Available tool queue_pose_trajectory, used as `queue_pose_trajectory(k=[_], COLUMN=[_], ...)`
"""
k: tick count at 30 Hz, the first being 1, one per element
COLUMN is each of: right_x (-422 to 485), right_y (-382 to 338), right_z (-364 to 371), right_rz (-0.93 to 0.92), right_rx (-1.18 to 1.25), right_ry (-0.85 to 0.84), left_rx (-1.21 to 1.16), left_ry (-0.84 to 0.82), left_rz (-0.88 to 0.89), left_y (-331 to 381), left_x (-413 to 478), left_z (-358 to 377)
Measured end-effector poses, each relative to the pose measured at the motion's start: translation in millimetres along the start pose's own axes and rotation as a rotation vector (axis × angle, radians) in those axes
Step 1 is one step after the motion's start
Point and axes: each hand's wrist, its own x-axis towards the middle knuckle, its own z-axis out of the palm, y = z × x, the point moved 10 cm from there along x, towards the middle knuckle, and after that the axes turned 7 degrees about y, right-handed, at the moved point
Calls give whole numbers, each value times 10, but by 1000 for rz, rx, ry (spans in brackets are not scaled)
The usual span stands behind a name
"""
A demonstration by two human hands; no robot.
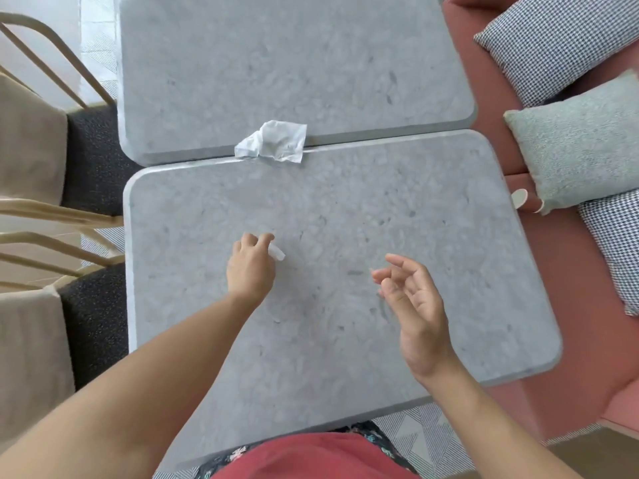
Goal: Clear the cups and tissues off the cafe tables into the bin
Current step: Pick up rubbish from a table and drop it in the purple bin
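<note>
Two grey marble cafe tables stand end to end, the near table [380,209] in front of me and the far table [276,57] beyond it. A crumpled white tissue [276,141] lies across the seam between them. My left hand [250,266] is over the middle of the near table, its fingers curled round a small white scrap of tissue [278,252] that sticks out by the fingertips. My right hand [411,305] hovers above the table to the right, palm turned inward, fingers loosely bent, holding nothing. No cup or bin is in view.
Two wooden chairs with dark seats [93,160] and beige cloth stand along the left side. A red bench [570,271] runs along the right with a houndstooth cushion [553,43] and a pale green cushion [581,150]. Patterned floor shows below.
</note>
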Motion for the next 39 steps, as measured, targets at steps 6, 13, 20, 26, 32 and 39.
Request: queue_pose_trajectory(k=[6,13,20,26,32,39], right_x=[153,277,943,1959,2855,3021], right_y=[-138,-396,-423,-286,291,628], right_z=[106,456,1167,2236,3021,3272], right_rz=[-39,-91,-71,-228,-223,-301], right_rx=[21,46,-39,-409,-1092,-1340], right_ry=[-39,-137,-256,-289,-393,-201], left_rx=[-760,-1238,-1323,-1381,-1340,-1379], left_ry=[109,183,251,331,383,473], left_rz=[-386,-550,-623,-688,-730,-784], left_y=[114,116,6,-1,-104,-410], left_x=[-113,-378,-323,-273,-287,-478], left_z=[-536,-1142,-1377,-1513,-1567,-1649])
